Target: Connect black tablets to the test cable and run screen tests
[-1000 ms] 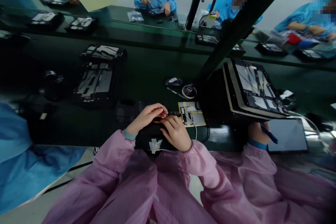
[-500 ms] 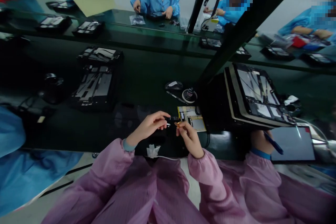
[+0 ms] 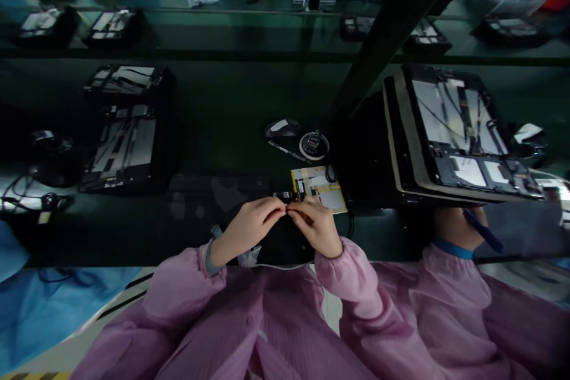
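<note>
One small part (image 3: 288, 208) pinched between both hands (image 3: 249, 227), near yellow-edged panel (image 3: 332, 198).

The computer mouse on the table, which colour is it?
The mouse is black with a white patch, head view.

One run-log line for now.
left hand: fingertips together | right hand: fingertips together, near left's | anything held: unclear | beyond: yellow-edged panel, mouse
</note>
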Tool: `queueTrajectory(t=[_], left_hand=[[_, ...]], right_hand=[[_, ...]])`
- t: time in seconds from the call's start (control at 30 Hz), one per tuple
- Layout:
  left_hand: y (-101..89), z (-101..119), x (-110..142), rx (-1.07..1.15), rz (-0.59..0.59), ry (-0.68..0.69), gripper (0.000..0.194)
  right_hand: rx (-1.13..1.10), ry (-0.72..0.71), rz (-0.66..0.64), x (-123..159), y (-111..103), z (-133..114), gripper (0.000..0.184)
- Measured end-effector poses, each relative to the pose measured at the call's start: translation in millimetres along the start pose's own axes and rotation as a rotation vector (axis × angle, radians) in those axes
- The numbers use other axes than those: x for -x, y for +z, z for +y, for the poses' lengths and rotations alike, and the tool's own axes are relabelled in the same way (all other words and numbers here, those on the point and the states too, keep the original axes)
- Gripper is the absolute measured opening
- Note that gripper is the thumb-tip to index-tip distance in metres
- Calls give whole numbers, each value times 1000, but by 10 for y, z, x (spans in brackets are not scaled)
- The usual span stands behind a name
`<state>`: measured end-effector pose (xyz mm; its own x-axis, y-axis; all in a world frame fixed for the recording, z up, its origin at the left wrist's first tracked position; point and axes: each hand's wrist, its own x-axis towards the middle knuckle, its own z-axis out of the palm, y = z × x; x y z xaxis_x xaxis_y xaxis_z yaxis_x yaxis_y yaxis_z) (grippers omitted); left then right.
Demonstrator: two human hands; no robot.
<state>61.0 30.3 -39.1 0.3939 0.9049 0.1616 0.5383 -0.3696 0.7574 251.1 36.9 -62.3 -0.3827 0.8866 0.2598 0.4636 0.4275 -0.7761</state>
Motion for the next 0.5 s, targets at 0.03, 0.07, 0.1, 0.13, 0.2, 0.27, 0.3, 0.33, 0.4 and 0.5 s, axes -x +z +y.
queueTrajectory(t=[0.03, 0.07, 0.1, 0.13, 0.2, 0.27, 0.3, 0.33, 0.4, 0.5], left_hand=[[10, -6, -6, -19, 7, 6, 8], [18, -12, -11, -36, 11, 12, 8], [23, -17, -15, -50, 13, 18, 8], [26, -21, -17, -63, 11, 23, 9], [30, -25, -18, -80, 4, 30, 11], [31, -25, -17, -81, -2, 29, 12], [31, -25, -15, -77, -6, 25, 12], [31, -25, -13, -71, -11, 20, 12], [32, -27, -6, -60, -27, -6, 11], [40, -37, 6, -32, -39, -75, 6]], right_hand=[[-13, 0, 4, 1, 3, 12, 14], [-26, 2, 9, 2, 8, 22, 13], [-34, 6, 15, 3, 13, 31, 13], [-40, 10, 23, 5, 19, 39, 13], [-43, 11, 35, 10, 27, 46, 12], [-41, 9, 34, 14, 27, 43, 13], [-40, 11, 31, 15, 24, 38, 14], [-37, 15, 25, 15, 20, 33, 14], [-34, 21, 12, 14, 13, 22, 16], [-42, 25, 4, 13, 12, 12, 17]])
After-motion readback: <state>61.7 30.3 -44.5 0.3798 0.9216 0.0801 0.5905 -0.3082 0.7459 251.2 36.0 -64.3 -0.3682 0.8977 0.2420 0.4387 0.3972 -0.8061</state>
